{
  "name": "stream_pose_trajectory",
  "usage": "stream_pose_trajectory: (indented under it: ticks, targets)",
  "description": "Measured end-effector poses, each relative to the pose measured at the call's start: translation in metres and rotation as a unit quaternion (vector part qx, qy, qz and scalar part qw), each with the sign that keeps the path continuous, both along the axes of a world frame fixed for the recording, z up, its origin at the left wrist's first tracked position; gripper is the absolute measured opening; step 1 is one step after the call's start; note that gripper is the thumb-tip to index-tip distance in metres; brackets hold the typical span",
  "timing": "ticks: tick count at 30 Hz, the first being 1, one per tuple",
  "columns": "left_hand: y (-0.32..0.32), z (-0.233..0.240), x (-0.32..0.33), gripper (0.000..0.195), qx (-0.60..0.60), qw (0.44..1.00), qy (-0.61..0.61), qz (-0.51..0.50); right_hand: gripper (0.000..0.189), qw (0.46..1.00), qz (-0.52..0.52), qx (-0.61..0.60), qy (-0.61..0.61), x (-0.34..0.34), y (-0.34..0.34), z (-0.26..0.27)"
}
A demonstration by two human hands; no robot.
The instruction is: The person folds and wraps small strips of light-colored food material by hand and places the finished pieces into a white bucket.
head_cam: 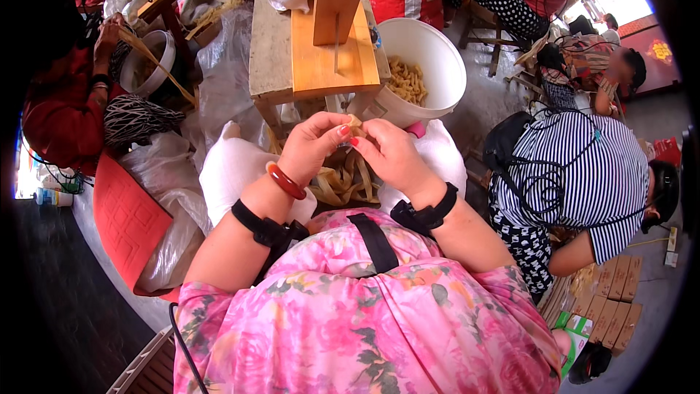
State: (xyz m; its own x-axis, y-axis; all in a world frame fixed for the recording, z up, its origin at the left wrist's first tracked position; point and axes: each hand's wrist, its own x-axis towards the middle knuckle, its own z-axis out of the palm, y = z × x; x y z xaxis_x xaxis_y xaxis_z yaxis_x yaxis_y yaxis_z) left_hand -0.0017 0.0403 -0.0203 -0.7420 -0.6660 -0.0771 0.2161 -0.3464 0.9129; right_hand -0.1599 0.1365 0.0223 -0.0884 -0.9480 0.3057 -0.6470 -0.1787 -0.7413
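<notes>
My left hand [313,142] and my right hand [398,156] meet in front of me, above my lap. Between the thumbs and fingertips of both hands is a small folded piece of tan strip [355,120], partly hidden by the fingers. More flat tan strips [344,181] lie loosely between my knees, just below the hands. Beyond them a wooden stool [268,60] carries a varnished board [309,74] with an upright plank [338,0] and a thin metal rod [337,54]. Right of the stool, a tilted white bucket [443,82] holds many small knotted tan pieces [407,79].
Clear plastic sheeting [224,65] and a red quilted pad [128,219] lie to my left. A co-worker's hand [109,38] there holds a long tan strip [158,65]. At right, a person in a striped shirt [579,180] bends beside several cardboard boxes [607,317].
</notes>
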Motion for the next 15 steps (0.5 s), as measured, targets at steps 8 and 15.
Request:
stream_pose_trajectory:
  ticks: [8,15]
  targets:
    - [-0.014,0.013,-0.002,0.02,-0.208,0.959,-0.103,0.162,0.019,0.96,0.14,0.159,-0.183,0.004,0.02,0.023]
    - [0.004,0.034,-0.006,0.016,-0.329,0.919,-0.18,0.125,0.012,0.973,0.055,0.048,-0.217,-0.003,0.011,0.018]
